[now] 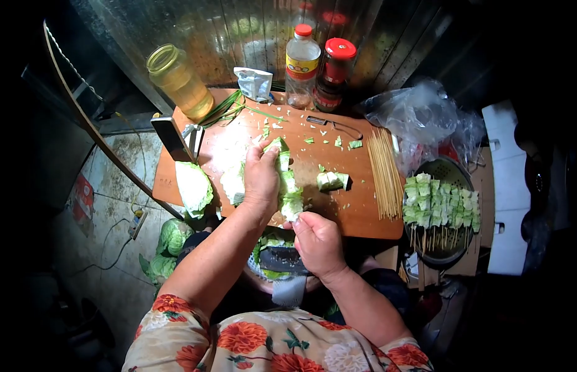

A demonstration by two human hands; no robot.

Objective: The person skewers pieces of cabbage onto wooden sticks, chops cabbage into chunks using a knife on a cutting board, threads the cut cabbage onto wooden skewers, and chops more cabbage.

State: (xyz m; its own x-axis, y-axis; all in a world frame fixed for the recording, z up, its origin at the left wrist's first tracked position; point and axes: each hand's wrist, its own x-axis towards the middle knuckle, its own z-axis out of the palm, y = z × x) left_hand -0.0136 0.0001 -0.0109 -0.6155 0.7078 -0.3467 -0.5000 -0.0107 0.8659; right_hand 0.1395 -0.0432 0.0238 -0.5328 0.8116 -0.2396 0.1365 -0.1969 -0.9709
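A row of cut cabbage pieces [289, 186] stretches between my two hands, over the near part of the wooden board [356, 217]. My left hand [261, 172] is closed around its upper end. At the lower end, the fingers of my right hand [319, 243] pinch together; a stick there is too small to make out. More cut cabbage [234, 184] lies just left of my left hand. To the right sits a small stack of cabbage pieces [333, 181]. A bundle of thin wooden skewers [384, 177] lies along the board's right side.
Right of the board, skewered cabbage [443, 201] rests across a dark colander [452, 170]. At the back stand a jar of yellow liquid [183, 84], a bottle [302, 68] and a red-lidded jar [338, 68]. A cut cabbage [193, 189] and upright phone [168, 137] are left.
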